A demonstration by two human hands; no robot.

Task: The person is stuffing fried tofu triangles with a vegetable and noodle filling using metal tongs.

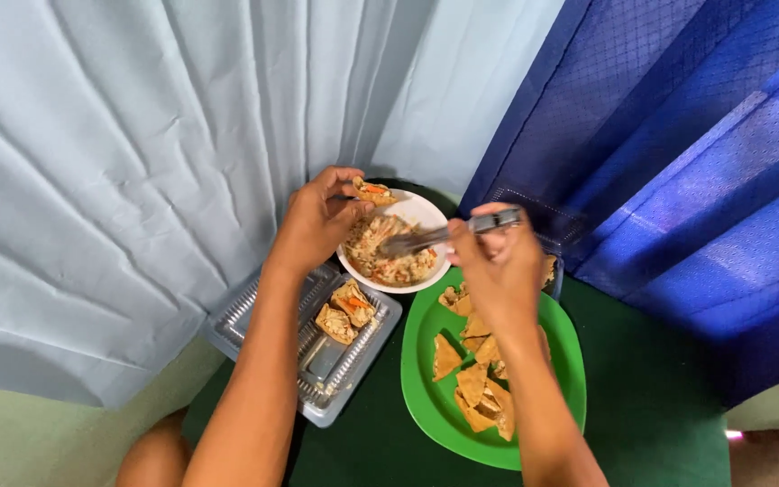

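My left hand point(317, 221) holds a stuffed tofu piece point(372, 191) over the rim of a white bowl point(426, 215) filled with shredded vegetable filling point(388, 254). My right hand point(496, 261) grips a metal spoon point(435, 235) whose tip rests in the filling. Below the bowl a green plate point(426, 397) carries several cut brown tofu pieces point(480, 383). A clear plastic tray point(317, 361) under my left forearm holds two stuffed pieces point(346, 311).
Everything stands on a small dark green table point(651, 406). A pale blue curtain point(137, 162) hangs at the left and back, a dark blue curtain point(678, 153) at the right. My knee point(151, 460) shows at the lower left.
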